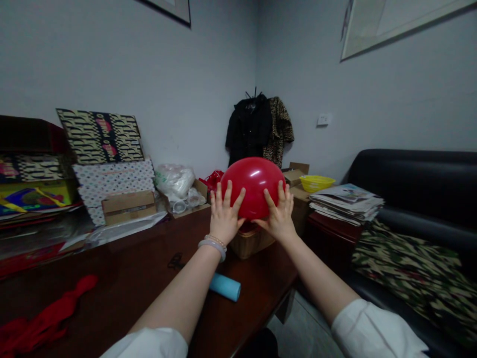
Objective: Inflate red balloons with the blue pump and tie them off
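Observation:
A shiny red inflated balloon (253,186) is held between my two hands. My left hand (225,214) presses on its near left side with the fingers spread; a pale bangle (213,244) and a beaded bracelet circle that wrist. On the near right side, my right hand (278,211) presses in the same way, thumb toward the bottom. Beneath the balloon stands a wood-patterned box (251,242) on the brown table (156,293); its contents are mostly hidden. A blue cylinder (225,287) lies partly behind my left forearm.
Red cloth (48,315) lies at the table's left. Patterned boxes (100,136) and plastic bags (175,180) stand along the back. Stacked papers (346,201), a yellow basket (316,183) and a black sofa (417,189) are at the right. Black scissors-like handles (175,260) lie near my left forearm.

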Action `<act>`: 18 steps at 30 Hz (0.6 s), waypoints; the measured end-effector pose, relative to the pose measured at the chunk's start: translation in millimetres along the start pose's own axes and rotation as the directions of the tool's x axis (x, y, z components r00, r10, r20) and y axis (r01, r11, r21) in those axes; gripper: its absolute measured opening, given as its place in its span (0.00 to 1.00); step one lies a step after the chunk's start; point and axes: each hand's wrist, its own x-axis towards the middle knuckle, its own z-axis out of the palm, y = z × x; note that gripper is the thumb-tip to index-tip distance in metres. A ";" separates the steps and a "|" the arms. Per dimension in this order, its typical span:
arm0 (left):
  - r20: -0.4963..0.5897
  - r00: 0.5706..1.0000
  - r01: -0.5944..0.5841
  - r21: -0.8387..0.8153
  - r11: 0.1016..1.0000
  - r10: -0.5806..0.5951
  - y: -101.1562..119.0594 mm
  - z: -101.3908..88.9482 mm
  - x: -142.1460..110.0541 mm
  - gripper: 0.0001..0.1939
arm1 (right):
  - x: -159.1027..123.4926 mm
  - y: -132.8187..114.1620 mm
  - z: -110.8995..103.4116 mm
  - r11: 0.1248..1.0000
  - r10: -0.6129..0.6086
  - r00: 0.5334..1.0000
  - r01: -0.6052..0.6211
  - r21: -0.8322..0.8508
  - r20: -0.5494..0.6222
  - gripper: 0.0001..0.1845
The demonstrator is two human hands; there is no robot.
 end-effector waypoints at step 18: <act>0.063 0.993 0.093 0.066 0.993 -0.098 -14.6 -17.9 -29.2 0.56 | -6.2 -24.5 -7.6 0.989 0.147 0.989 -0.148 0.006 0.023 0.42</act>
